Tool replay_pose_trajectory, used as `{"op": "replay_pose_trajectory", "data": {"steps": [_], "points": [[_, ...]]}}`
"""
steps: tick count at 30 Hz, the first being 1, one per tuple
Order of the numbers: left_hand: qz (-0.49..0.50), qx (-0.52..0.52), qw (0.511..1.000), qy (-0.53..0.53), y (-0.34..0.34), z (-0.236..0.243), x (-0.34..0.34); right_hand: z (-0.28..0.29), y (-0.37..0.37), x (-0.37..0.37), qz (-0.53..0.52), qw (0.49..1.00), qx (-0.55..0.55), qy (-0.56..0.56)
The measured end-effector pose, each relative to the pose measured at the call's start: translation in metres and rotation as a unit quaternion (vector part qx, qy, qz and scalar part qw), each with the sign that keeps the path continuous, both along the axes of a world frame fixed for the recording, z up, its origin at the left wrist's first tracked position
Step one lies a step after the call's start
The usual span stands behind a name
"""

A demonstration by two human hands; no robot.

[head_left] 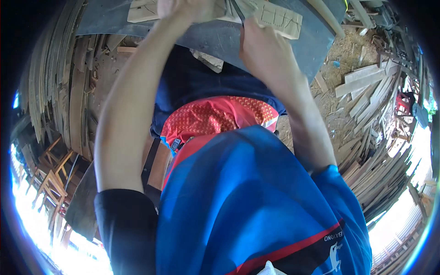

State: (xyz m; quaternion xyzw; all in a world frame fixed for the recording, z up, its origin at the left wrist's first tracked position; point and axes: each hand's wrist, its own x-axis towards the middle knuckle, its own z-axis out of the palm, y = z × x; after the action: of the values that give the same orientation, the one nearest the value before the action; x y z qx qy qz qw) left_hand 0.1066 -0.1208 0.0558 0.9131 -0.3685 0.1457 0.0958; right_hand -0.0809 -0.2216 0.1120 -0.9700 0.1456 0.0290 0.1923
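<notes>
1. At far left, long weathered planks (39, 87) lean in a dense stack; below them stands an orange-brown, chair-like wooden frame (57, 178).
2. Next comes the dark tabletop (107, 20), filling the upper middle.
3. The left hand (185, 9) is at the top edge over the pale wooden workpiece (284, 22); its fingers are cut off, so I cannot tell how far open they are or what they grip.
4. The workpiece lies crosswise on the tabletop, its middle hidden by the hands, dark lines marked on its right part.
5. A narrow dark tool (236, 11) slants from the top edge into the right hand (263, 43), whose fingers are curled closed around it, just beside the workpiece's near edge.
6. At right, loose boards (366, 78) lie on chip-strewn ground (341, 50).
</notes>
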Motion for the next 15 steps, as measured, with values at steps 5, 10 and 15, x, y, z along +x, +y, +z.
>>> {"op": "replay_pose_trajectory", "data": {"steps": [5,10,15], "points": [[0.071,-0.046,0.995,0.061,0.004,-0.005,0.003,0.001,-0.002,0.024,0.024,0.999,-0.004,0.023],[0.113,0.016,0.978,0.174,-0.005,0.021,0.008,0.001,-0.006,0.033,0.018,1.0,-0.005,0.011],[0.102,-0.014,0.991,0.085,-0.004,-0.01,0.014,0.014,-0.004,-0.002,0.026,0.999,0.004,0.045]]}}
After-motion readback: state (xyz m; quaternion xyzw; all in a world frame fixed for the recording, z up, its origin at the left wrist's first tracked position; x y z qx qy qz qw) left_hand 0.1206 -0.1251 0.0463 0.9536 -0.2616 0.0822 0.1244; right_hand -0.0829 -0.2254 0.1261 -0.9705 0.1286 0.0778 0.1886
